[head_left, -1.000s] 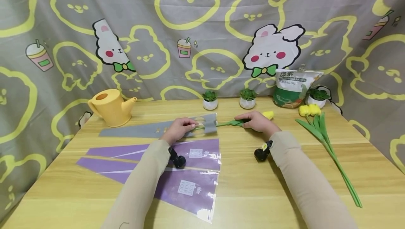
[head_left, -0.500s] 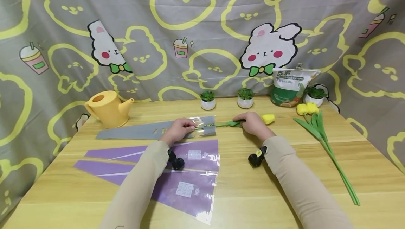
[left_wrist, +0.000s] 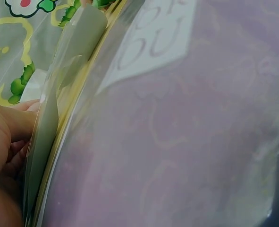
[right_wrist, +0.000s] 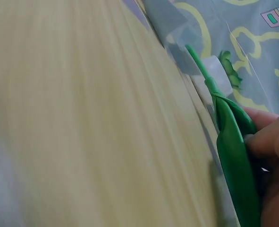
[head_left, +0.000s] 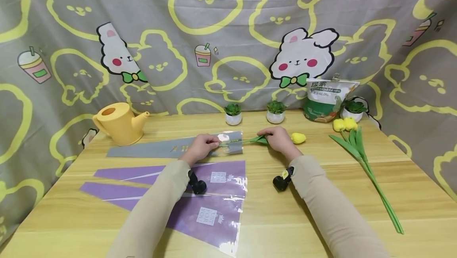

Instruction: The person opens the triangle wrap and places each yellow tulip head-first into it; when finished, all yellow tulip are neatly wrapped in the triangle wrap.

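Observation:
A grey flower sleeve (head_left: 143,148) with a see-through mouth lies on the table. My left hand (head_left: 201,147) pinches it near the mouth; in the left wrist view its thumb and fingers are at the edge of the sleeve (left_wrist: 75,42). My right hand (head_left: 280,140) grips a single yellow tulip (head_left: 298,138) by its green leaves (right_wrist: 236,151), below the bloom. The tulip's stem (head_left: 246,140) points left into the sleeve's mouth, and its lower part shows through the clear film. In the right wrist view the thumb presses on a leaf.
Two purple flower sleeves (head_left: 225,186) lie nearer me. Two yellow tulips (head_left: 369,171) lie at the right. Along the back stand a yellow watering can (head_left: 119,125), small potted succulents (head_left: 233,117) and a green-and-white bag (head_left: 323,101). A patterned curtain (head_left: 235,24) hangs behind.
My right hand has moved slightly left with the tulip, its stem going further into the sleeve. The raised film at the sleeve's mouth has come down flatter. My left hand keeps its place.

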### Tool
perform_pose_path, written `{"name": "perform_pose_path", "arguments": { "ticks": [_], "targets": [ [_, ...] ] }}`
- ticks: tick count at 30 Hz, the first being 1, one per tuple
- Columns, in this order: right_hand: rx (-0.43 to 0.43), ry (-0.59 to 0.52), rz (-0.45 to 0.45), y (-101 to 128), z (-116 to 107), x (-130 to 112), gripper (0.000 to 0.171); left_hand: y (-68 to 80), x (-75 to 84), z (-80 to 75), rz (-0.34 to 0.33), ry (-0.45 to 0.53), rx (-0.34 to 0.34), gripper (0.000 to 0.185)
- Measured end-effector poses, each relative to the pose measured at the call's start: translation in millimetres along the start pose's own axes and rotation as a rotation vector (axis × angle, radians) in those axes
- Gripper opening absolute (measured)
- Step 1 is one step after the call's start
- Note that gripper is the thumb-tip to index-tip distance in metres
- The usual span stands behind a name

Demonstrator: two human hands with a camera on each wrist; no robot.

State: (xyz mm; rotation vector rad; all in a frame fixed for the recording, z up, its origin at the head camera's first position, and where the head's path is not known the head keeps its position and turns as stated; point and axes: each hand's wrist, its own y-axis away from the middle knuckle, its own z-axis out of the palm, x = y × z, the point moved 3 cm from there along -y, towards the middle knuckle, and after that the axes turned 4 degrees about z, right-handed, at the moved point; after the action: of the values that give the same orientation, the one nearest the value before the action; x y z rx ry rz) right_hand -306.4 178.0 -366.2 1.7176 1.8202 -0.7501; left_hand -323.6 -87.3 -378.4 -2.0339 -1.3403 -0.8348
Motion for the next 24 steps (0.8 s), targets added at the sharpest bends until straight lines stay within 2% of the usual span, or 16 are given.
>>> {"name": "perform_pose_path", "arguments": {
  "ticks": [13,24],
  "targets": [
    [0.023,-0.102,0.067,-1.1,15.8,-14.4,0.032,2.1,-0.4,-2.7,-0.032,0.013,0.016,0.015],
    [0.019,-0.111,0.037,-0.3,33.2,-30.1,0.031,0.7,1.0,1.1,-0.016,0.059,0.023,0.017]
  ]
}}
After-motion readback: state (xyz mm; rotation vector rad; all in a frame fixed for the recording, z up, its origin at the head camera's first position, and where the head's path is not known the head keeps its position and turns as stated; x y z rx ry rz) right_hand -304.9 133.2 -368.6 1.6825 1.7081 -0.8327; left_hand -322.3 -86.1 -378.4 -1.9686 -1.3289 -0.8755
